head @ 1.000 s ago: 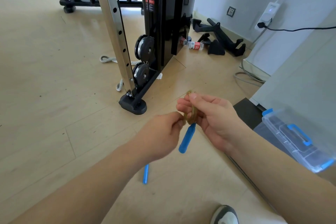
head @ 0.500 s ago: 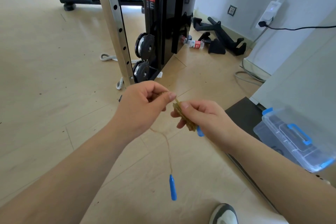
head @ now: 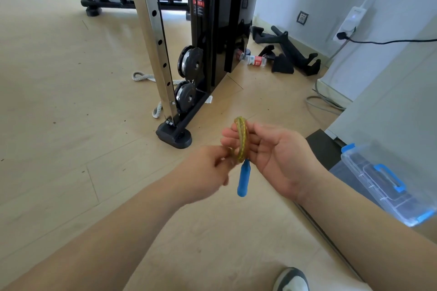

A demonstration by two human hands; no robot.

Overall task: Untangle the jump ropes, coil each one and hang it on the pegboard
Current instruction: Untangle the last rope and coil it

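A yellow-green jump rope (head: 241, 139) is wound in several loops around the fingers of my right hand (head: 272, 156), palm facing me. One blue handle (head: 243, 179) hangs straight down from the coil, between my two hands. My left hand (head: 208, 172) pinches the rope at the bottom left of the coil, fingers closed on it and blurred. The second handle is hidden. No pegboard is in view.
A black and steel cable machine (head: 186, 49) stands on the wooden floor ahead, with a grey rope (head: 144, 77) behind its post. A clear storage box with blue clips (head: 383, 184) sits at right. Black grips (head: 290, 52), a bottle (head: 254, 60) and cables lie by the wall. My shoe (head: 292, 280) shows below.
My left hand has dropped from above the coil to its lower left. The handle that dangled low on a long strand is out of sight; a blue handle hangs just under the coil.
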